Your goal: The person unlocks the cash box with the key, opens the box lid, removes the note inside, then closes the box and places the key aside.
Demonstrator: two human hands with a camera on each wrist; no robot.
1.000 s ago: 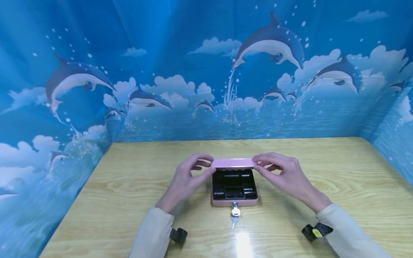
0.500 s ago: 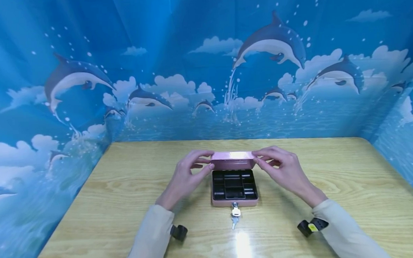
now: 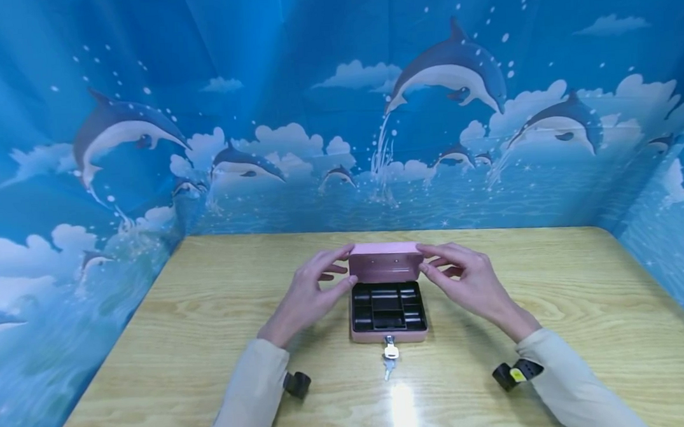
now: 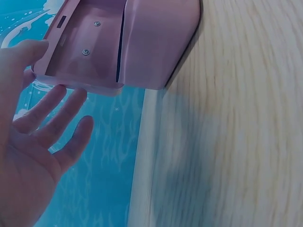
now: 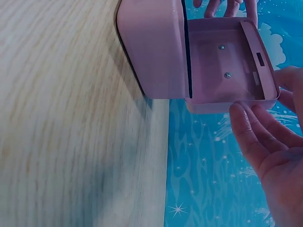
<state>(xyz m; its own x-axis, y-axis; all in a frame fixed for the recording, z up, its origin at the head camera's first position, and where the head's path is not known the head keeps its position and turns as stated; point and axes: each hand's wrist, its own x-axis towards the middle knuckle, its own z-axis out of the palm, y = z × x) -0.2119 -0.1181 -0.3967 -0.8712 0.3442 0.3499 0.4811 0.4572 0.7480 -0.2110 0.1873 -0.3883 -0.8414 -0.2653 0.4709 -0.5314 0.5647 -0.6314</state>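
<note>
A pink metal cash box (image 3: 361, 337) stands on the table with its lid (image 3: 386, 267) raised upright at the back. Inside sits a black compartment tray (image 3: 387, 307). From the lock at the front hangs a pair of keys (image 3: 390, 353). My left hand (image 3: 313, 291) pinches the lid's left corner between thumb and fingers. At the opposite corner, my right hand (image 3: 465, 281) pinches the lid the same way. Two screws show on the lid's inner face (image 5: 208, 66) in the right wrist view, and the left wrist view shows the box's side wall (image 4: 158, 42).
The light wood table (image 3: 220, 321) reaches back to a blue dolphin-print curtain (image 3: 294, 177) that surrounds it at the back and sides. A dark wrist camera (image 3: 296, 385) is strapped at the left sleeve, and another wrist camera (image 3: 505, 377) at the right.
Both hands have swung the lid up and back from a partly raised tilt to upright, so its inner face now shows. The box and keys have stayed in place.
</note>
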